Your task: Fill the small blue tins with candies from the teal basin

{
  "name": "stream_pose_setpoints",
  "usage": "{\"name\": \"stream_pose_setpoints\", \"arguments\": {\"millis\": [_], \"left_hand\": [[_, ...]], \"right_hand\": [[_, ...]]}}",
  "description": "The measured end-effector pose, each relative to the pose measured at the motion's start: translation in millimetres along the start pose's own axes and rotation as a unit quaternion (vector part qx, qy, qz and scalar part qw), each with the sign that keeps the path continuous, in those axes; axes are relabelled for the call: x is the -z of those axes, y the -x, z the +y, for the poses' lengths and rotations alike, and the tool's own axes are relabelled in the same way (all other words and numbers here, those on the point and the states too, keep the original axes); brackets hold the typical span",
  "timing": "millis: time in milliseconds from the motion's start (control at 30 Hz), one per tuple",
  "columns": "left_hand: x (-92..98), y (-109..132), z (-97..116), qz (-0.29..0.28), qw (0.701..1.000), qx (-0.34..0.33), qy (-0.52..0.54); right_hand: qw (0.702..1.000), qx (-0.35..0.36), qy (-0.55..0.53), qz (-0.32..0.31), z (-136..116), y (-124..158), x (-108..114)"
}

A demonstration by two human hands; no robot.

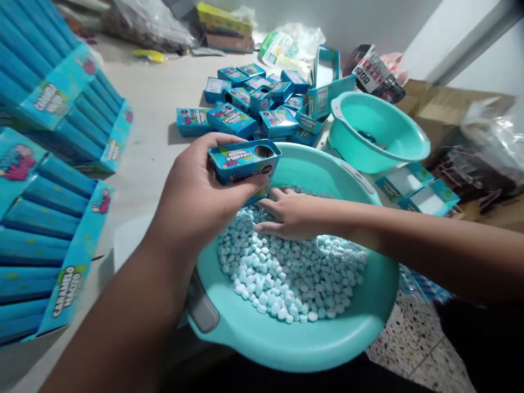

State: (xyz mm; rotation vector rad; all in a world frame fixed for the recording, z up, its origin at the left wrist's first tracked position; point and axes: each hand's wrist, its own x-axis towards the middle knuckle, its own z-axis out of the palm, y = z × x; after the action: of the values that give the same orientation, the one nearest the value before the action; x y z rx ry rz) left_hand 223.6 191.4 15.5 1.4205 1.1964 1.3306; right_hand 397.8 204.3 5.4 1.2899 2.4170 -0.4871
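Note:
My left hand (196,191) grips a small blue candy box (244,161) with a round hole in its end, held above the near rim of a large teal bowl (295,338). The bowl holds a heap of small pale blue and white candies (286,273). My right hand (289,214) lies palm down on the candies just under the box, fingers partly curled into the pile; whether it holds any is hidden.
A pile of small blue candy boxes (254,106) lies beyond the bowl. A second, smaller teal bowl (376,134) sits at the right. Blue display cartons (53,180) stack along the left. Open flat boxes (417,188), cardboard and plastic bags crowd the right.

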Motion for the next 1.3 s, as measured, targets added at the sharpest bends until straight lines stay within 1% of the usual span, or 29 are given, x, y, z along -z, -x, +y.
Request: {"name": "stream_pose_setpoints", "arguments": {"millis": [100, 200, 267, 300, 367, 433, 467, 533, 600, 667, 700, 733, 767, 833, 967, 1067, 1167, 1300], "left_hand": [[2.4, 2.9, -0.6, -0.034, 0.997, -0.014, -0.073], [5.1, 6.8, -0.5, -0.018, 0.996, -0.035, -0.085], [5.9, 8.3, -1.2, -0.013, 0.997, -0.039, -0.064], [6.0, 8.7, -2.1, -0.018, 0.997, -0.041, -0.058], [5.9, 8.8, -4.4, -0.034, 0.997, -0.045, -0.059], [5.6, 8.8, -6.8, -0.036, 0.995, -0.057, -0.073], [5.5, 8.9, -7.7, -0.035, 0.994, -0.063, -0.082], [5.3, 9.3, -8.4, -0.037, 0.992, -0.07, -0.095], [5.2, 9.5, -7.8, -0.047, 0.99, -0.07, -0.111], [5.0, 9.0, -6.7, -0.056, 0.987, -0.067, -0.132], [4.9, 8.6, -6.2, -0.061, 0.986, -0.063, -0.14], [4.9, 8.1, -5.8, -0.067, 0.985, -0.058, -0.148], [4.9, 7.4, -5.5, -0.073, 0.984, -0.051, -0.154], [4.9, 6.1, -5.5, -0.078, 0.983, -0.036, -0.162], [5.0, 4.6, -5.6, -0.086, 0.983, -0.023, -0.16], [5.4, 6.3, -3.7, -0.082, 0.99, -0.024, -0.113], [6.0, 9.6, -1.3, -0.065, 0.995, -0.016, -0.068], [6.9, 9.9, 1.0, -0.048, 0.999, -0.009, -0.013]], "right_hand": [[0.998, 0.03, -0.034, -0.04, -6.9, 22.0, 4.7], [0.989, 0.041, -0.114, -0.083, -6.0, 40.5, 14.8], [0.975, 0.02, -0.196, -0.107, -1.3, 43.4, 16.9], [0.966, 0.002, -0.236, -0.109, 0.9, 42.4, 15.7], [0.946, -0.044, -0.308, -0.092, 2.9, 38.1, 9.6], [0.913, -0.085, -0.393, -0.069, 0.3, 34.0, 1.0], [0.889, -0.103, -0.441, -0.063, -2.7, 32.8, -3.3], [0.825, -0.135, -0.543, -0.08, -10.5, 31.6, -10.5], [0.748, -0.17, -0.628, -0.128, -18.9, 30.4, -15.9], [0.675, -0.2, -0.687, -0.177, -26.2, 27.5, -20.4], [0.647, -0.208, -0.709, -0.189, -29.3, 25.2, -22.7], [0.625, -0.213, -0.726, -0.19, -32.2, 22.6, -25.2], [0.608, -0.212, -0.742, -0.184, -34.9, 19.7, -27.7], [0.586, -0.205, -0.766, -0.165, -39.8, 14.1, -32.6], [0.561, -0.204, -0.792, -0.126, -46.9, 5.9, -39.4], [0.546, -0.199, -0.807, -0.104, -48.8, 2.5, -41.0], [0.518, -0.179, -0.831, -0.096, -49.4, 0.2, -37.9], [0.461, -0.133, -0.873, -0.086, -48.7, 1.3, -23.8]]}}
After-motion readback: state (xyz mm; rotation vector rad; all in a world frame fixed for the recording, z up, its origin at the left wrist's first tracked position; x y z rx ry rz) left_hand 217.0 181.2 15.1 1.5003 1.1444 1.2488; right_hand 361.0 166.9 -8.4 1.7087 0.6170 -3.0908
